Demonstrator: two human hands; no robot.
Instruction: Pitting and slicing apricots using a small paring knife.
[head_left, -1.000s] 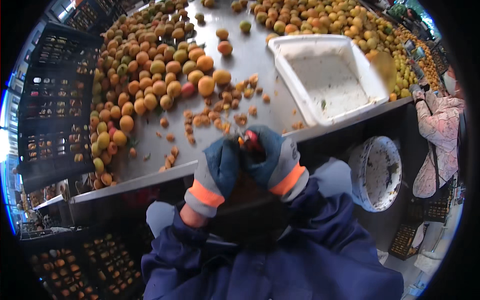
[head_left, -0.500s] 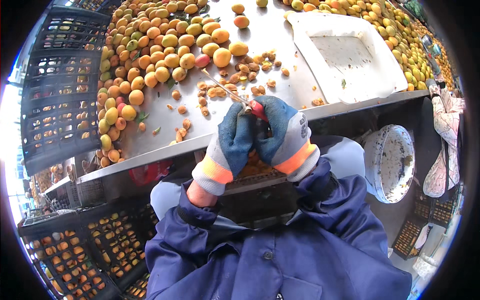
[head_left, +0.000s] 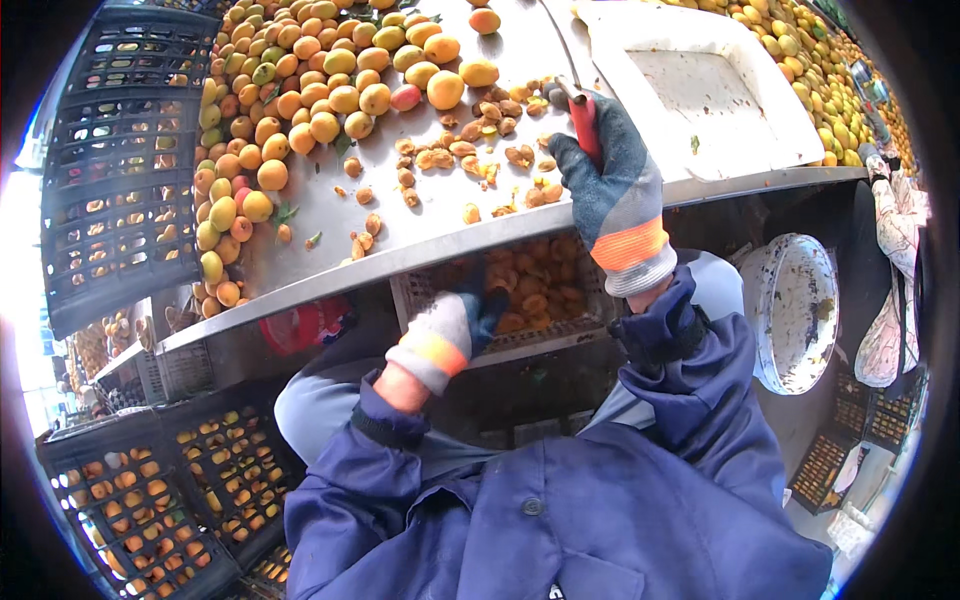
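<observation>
My right hand [head_left: 610, 160], in a grey and blue glove with an orange band, is raised over the table's front edge. It is closed round the red handle of a tool [head_left: 585, 132], whose long thin metal shaft points away from me. My left hand [head_left: 455, 325], gloved alike, is low beneath the table edge, beside a crate of halved apricots [head_left: 535, 290]. Motion blurs its fingers and hides whether they hold anything. Apricot stones and torn pieces [head_left: 465, 150] lie scattered on the metal table [head_left: 330, 225]. Whole apricots [head_left: 300, 90] are heaped behind them on the left.
A white foam tray [head_left: 700, 100] sits at the table's right, with more yellow fruit [head_left: 835, 110] beyond. One black crate [head_left: 120, 170] leans on the left. Filled crates [head_left: 150, 490] stand lower left. A stained white bucket [head_left: 795, 315] is right of my knee.
My hands were together over the table edge and have parted. The right moved up and right with the red-handled tool; the left dropped down to the crate of halves.
</observation>
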